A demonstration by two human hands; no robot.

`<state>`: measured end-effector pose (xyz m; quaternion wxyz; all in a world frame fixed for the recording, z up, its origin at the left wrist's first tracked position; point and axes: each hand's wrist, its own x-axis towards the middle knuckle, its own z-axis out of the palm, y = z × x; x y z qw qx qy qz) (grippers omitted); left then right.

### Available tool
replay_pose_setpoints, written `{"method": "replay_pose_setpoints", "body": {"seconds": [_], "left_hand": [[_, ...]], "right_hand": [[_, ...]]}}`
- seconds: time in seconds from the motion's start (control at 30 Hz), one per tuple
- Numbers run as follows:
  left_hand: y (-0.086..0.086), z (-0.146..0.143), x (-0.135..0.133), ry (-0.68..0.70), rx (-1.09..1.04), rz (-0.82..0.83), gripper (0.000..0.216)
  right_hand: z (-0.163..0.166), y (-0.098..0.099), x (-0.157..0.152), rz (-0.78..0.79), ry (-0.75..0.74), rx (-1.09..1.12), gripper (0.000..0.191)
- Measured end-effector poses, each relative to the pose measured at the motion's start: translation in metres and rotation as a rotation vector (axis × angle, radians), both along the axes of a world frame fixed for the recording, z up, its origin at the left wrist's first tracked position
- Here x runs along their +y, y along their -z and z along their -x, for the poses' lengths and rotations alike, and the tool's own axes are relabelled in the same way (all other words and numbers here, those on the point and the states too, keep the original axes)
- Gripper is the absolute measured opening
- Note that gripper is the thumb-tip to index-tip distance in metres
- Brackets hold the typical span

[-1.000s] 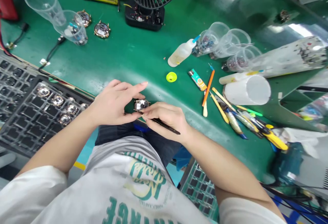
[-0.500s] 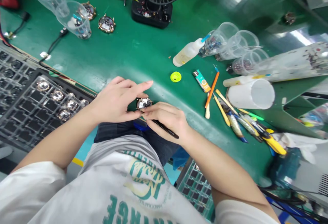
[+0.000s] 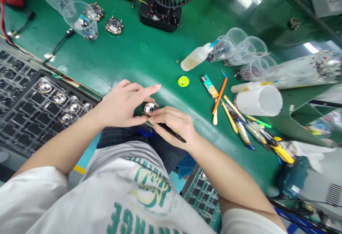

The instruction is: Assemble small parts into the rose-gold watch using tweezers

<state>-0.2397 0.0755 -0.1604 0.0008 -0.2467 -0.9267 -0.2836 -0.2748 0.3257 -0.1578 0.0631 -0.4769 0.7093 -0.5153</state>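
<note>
An opened watch case [image 3: 150,108] with a bright metal rim and small parts inside lies at the front edge of the green bench. My left hand [image 3: 124,103] holds it from the left, thumb below and a finger above, while the index finger stretches out past it. On the other side my right hand [image 3: 173,123] grips slim black tweezers [image 3: 171,131], their rear end pointing down to the right. The tweezer tips, close to the lower rim of the case, are hidden by my fingers.
Left of me a tray [image 3: 26,114] holds several watch cases. Two more stand behind, near clear cups [image 3: 80,20] and a black fan [image 3: 160,13]. To the right are a white bottle [image 3: 196,57], a yellow-green cap [image 3: 183,81], a lighter [image 3: 210,86], swabs and pliers.
The view has shifted slightly. Both hands keep nearly the same pose around the watch case, and the tweezers stay in my right hand.
</note>
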Motion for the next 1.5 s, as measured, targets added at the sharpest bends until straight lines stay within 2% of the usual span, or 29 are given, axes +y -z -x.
{"method": "replay_pose_setpoints", "body": {"seconds": [0.23,0.5,0.67,0.93,1.17,1.5], "left_hand": [[0.000,0.001,0.000,0.023,0.102,-0.017,0.081],[-0.001,0.000,0.001,-0.006,0.056,0.018,0.079],[-0.003,0.001,0.001,0.010,0.102,0.003,0.082],[-0.005,0.002,0.002,0.028,0.117,-0.007,0.082],[-0.006,0.001,0.002,0.024,0.103,-0.007,0.081],[-0.006,0.001,0.003,0.013,0.116,-0.011,0.084]], "right_hand": [[-0.002,0.001,0.001,0.033,0.069,0.019,0.018],[-0.003,0.000,0.003,0.075,0.249,0.091,0.022],[-0.004,0.001,0.003,0.140,0.373,0.114,0.025],[-0.002,0.004,0.003,0.222,0.463,0.133,0.030],[0.000,0.000,0.007,0.200,0.561,0.157,0.025],[0.010,-0.005,0.017,0.335,0.760,0.224,0.013]]}}
